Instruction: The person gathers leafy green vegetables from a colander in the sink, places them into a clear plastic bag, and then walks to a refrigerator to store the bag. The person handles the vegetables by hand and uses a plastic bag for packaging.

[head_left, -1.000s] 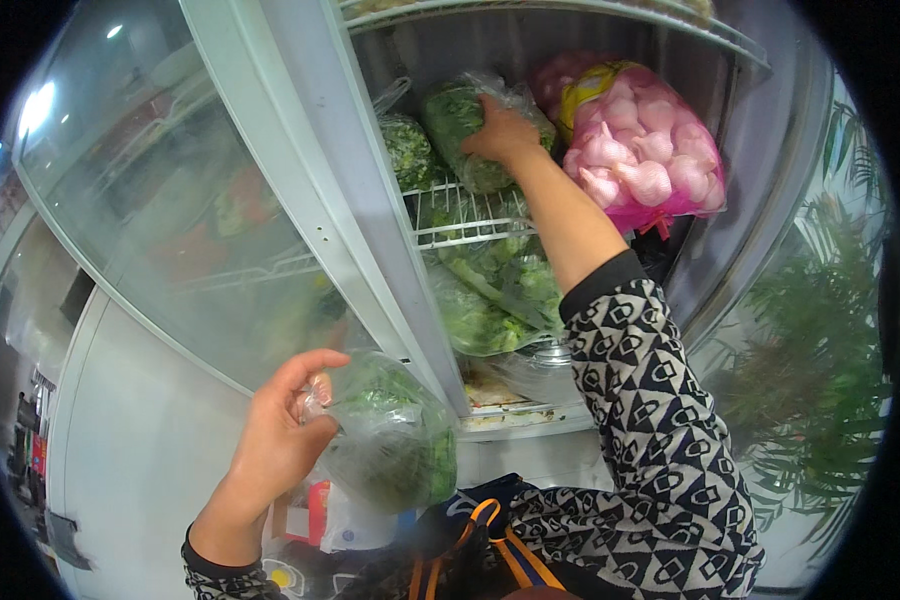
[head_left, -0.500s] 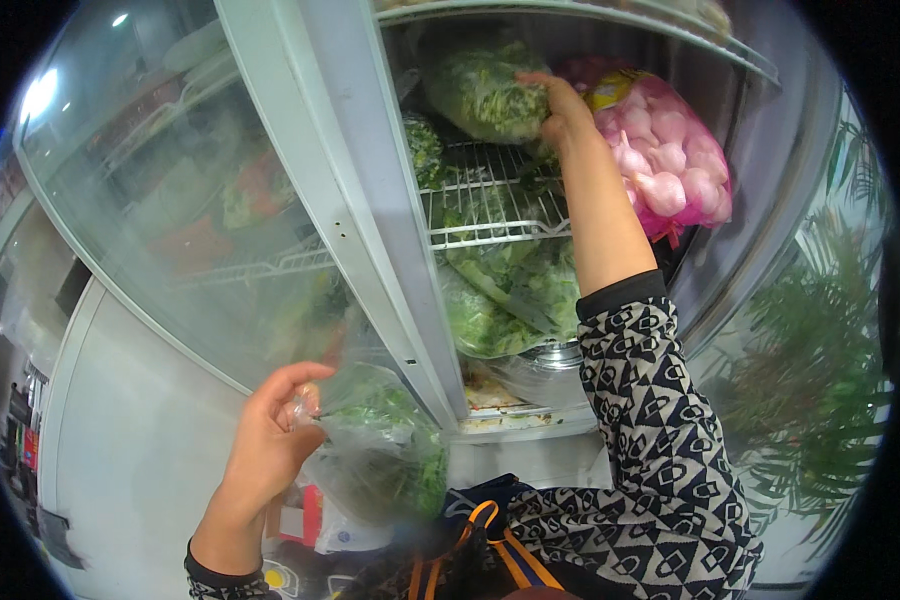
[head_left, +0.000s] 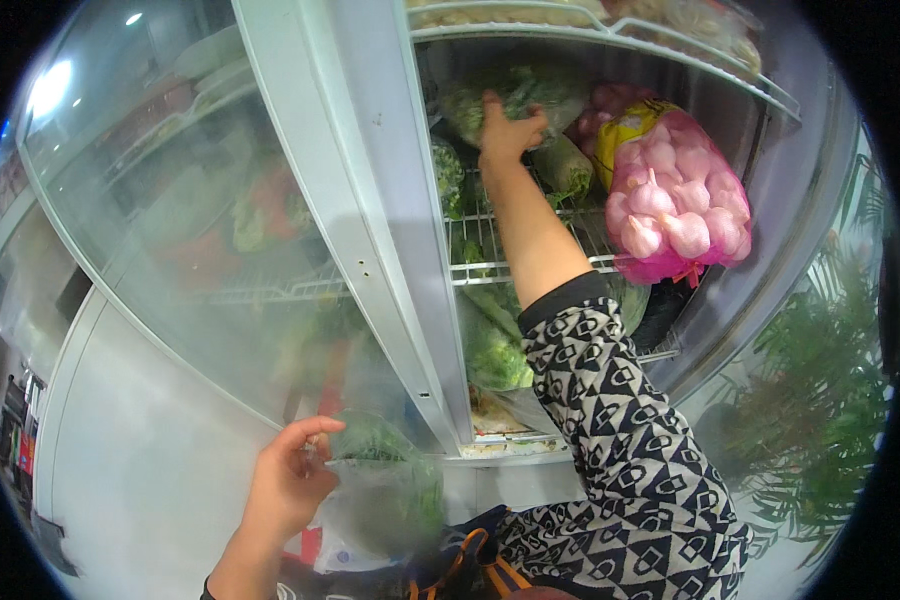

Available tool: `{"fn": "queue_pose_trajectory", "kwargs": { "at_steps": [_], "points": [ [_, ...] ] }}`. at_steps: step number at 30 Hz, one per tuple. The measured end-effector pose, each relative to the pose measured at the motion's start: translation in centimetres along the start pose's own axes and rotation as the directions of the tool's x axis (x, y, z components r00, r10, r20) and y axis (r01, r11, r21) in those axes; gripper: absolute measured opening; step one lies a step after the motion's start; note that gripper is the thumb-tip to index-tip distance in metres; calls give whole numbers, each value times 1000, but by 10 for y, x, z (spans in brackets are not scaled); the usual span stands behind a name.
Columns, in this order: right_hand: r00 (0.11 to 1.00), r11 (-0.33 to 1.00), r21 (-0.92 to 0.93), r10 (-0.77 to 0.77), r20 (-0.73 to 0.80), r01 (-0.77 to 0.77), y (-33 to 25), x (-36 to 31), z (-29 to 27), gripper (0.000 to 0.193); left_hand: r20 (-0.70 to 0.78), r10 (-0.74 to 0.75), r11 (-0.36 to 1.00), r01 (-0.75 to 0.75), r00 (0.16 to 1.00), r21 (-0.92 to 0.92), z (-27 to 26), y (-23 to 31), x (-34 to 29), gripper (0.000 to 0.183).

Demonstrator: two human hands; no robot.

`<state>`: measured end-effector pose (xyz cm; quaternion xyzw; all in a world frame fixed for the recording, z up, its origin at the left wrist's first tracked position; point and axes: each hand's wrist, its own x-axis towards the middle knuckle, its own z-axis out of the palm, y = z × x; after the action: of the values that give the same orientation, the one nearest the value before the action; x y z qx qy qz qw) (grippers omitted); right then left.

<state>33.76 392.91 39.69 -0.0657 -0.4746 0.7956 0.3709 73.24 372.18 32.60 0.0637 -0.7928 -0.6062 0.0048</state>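
In the lower left, my left hand (head_left: 285, 478) pinches the top of a clear plastic bag of leafy greens (head_left: 395, 490), which hangs in front of the fridge. My right hand (head_left: 510, 132) reaches inside the fridge. Its fingers are spread against the front of a clear bag of chopped-looking greens (head_left: 530, 85) at the back of a wire shelf (head_left: 560, 290). Right of that forearm, a pink net bag of garlic bulbs (head_left: 680, 200) rests on the same shelf. A pale green vegetable with leafy ends (head_left: 565, 170) lies below the bag I touch.
A fogged glass door (head_left: 180, 220) and its white frame (head_left: 370, 250) stand to the left. Another wire shelf (head_left: 650, 45) with bagged food runs overhead. Bagged greens (head_left: 495, 350) sit lower down. A leafy plant (head_left: 800, 400) is outside at the right.
My right hand has shifted left across the bag of greens, from its right side to its front. The left hand with its bag appears a little lower. The whole view has tilted slightly upward.
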Motion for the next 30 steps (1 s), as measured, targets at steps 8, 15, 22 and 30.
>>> {"fn": "queue_pose_trajectory", "kwargs": {
  "at_steps": [8,15,22,30],
  "points": [
    [870,667,-666,52,490,335,62,26,7,57,58,88,989,-94,994,116,8,7,8,54],
    [692,755,-503,92,716,420,11,15,-45,47,177,211,973,-224,961,58,30,58,13,52],
    [293,975,-219,218,931,-31,-66,-97,-248,48,341,374,921,-387,862,-32,63,123,33,49],
    [52,644,-170,310,949,-746,-63,-179,-357,94,293,618,762,-647,730,5,110,218,101,38]
  ]
}}
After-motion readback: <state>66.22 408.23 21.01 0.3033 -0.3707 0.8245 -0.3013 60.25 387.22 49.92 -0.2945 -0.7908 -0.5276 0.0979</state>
